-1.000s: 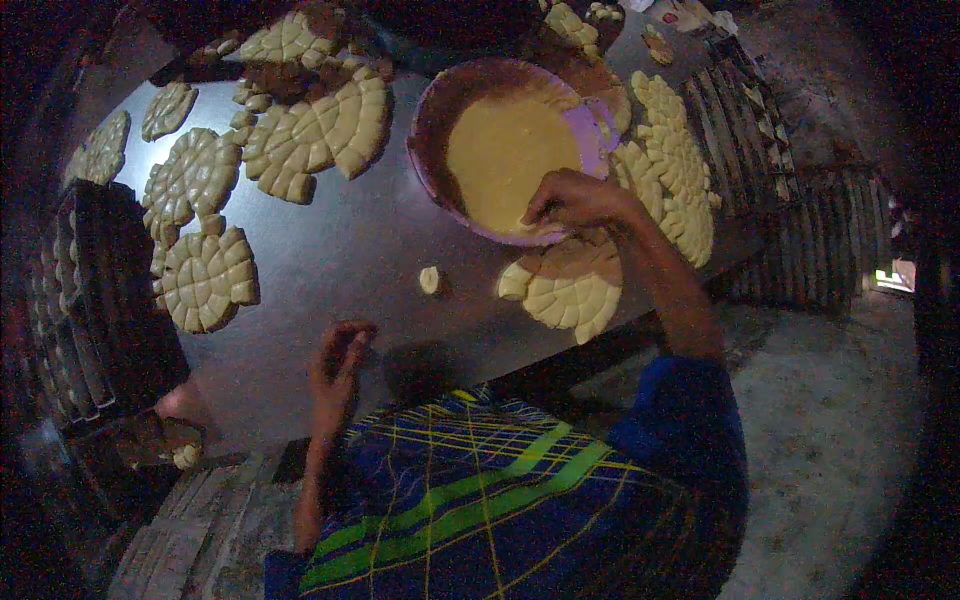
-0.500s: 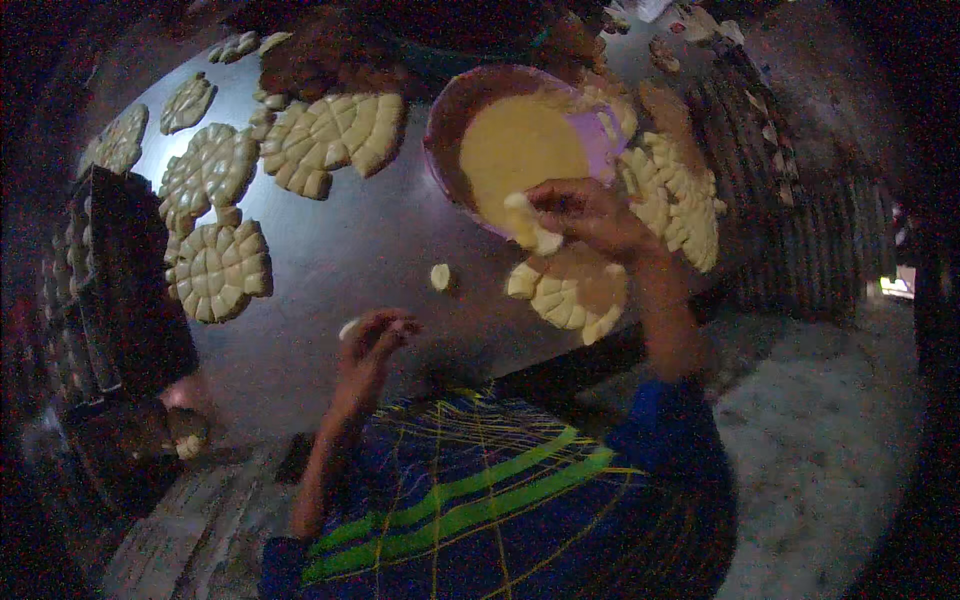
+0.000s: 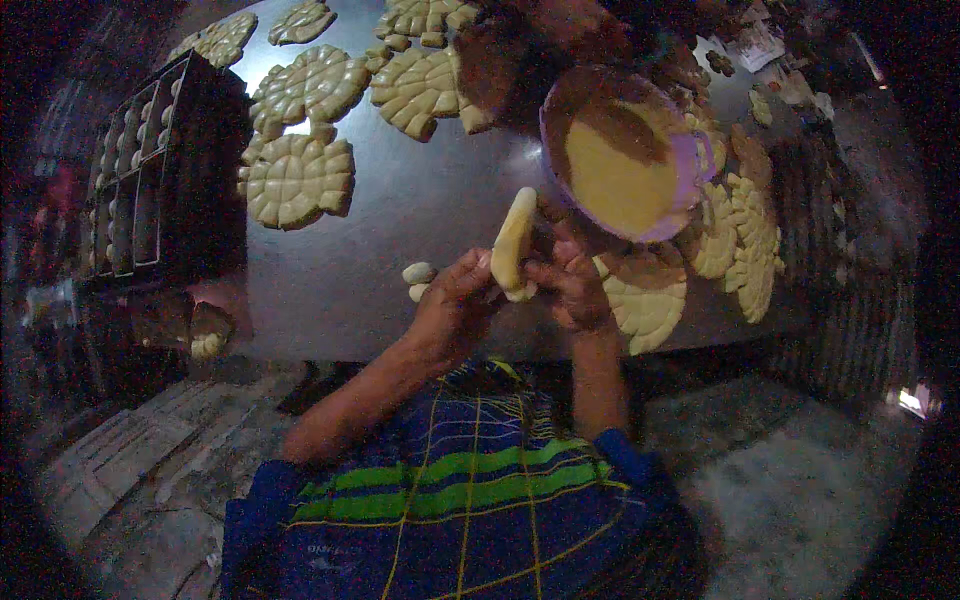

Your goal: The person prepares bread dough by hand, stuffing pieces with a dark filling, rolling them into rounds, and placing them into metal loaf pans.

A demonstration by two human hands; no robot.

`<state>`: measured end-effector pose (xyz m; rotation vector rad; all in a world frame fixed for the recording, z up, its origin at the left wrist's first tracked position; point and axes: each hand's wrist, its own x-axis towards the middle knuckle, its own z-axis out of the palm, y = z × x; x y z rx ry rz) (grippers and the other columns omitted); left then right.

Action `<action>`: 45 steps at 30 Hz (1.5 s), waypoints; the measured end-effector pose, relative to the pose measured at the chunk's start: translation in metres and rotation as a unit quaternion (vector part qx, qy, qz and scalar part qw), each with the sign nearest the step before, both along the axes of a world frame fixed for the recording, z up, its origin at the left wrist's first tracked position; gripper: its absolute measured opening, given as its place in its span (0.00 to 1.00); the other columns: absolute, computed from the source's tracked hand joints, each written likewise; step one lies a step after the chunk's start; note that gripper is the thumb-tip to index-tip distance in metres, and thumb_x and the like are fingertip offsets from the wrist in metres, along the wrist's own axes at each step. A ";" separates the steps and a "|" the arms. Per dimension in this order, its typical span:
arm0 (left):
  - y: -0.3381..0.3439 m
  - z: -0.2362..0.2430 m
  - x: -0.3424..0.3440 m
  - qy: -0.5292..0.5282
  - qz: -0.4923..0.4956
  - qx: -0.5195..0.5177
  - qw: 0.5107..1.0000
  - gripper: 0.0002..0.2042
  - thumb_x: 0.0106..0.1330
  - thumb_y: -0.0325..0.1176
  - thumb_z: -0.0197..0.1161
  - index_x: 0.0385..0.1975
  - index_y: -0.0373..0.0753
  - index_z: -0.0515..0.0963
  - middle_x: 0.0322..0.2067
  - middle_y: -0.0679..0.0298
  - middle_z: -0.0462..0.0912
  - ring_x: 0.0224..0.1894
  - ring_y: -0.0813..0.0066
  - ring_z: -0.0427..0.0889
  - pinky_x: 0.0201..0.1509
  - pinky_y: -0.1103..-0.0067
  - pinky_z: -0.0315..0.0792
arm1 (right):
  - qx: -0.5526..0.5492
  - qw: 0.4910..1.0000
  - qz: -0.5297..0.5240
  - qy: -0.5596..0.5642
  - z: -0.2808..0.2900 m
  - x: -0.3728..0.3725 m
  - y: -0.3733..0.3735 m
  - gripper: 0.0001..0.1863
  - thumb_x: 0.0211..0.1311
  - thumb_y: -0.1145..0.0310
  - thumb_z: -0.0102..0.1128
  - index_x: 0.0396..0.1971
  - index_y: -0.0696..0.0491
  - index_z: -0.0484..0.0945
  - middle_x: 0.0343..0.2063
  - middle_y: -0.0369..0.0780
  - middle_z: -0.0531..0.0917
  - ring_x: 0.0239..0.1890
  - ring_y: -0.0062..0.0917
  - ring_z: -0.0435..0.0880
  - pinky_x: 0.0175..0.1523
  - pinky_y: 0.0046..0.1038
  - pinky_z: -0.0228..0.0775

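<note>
Left grip [image 3: 462,290] and right grip [image 3: 572,286]: dough piece [image 3: 515,240] being held between both.
It is being supported above the tabletop [image 3: 400,195], near the purple basin [image 3: 685,165]; soft, light, easily dented handling is being expected, mid-length hold being advised.

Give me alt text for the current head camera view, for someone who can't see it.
A person's left hand and right hand hold a curved, elongated piece of pale dough over a shiny table. Beyond, to the right, sits a purple basin of yellowish mixture; segmented dough slabs lie to both sides.
</note>
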<state>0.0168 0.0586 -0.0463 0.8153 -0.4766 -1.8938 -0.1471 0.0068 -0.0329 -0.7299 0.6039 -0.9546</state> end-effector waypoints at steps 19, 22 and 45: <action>-0.011 0.048 0.033 -0.179 0.070 -0.001 0.981 0.09 0.63 0.28 0.64 0.42 0.40 0.75 0.35 0.68 0.79 0.35 0.82 0.77 0.36 0.83 0.72 | -0.600 0.608 -0.008 0.519 0.035 0.004 0.018 0.18 0.53 0.77 0.65 0.47 0.50 0.80 0.50 0.42 0.78 0.52 0.33 0.80 0.51 0.27 0.78; -0.004 0.044 0.050 -0.254 0.008 -0.067 0.965 0.07 0.63 0.28 0.64 0.40 0.39 0.76 0.34 0.67 0.80 0.35 0.81 0.77 0.36 0.82 0.71 | -0.566 0.639 0.002 0.521 0.051 0.011 0.013 0.15 0.52 0.78 0.65 0.41 0.52 0.81 0.44 0.42 0.80 0.44 0.31 0.83 0.45 0.26 0.79; 0.002 0.031 0.055 0.044 0.073 0.064 0.994 0.17 0.64 0.37 0.65 0.49 0.39 0.74 0.42 0.65 0.79 0.41 0.73 0.80 0.44 0.79 0.76 | -0.564 0.617 -0.160 0.526 0.043 0.069 0.042 0.19 0.54 0.75 0.63 0.48 0.54 0.77 0.43 0.41 0.80 0.43 0.36 0.81 0.48 0.33 0.78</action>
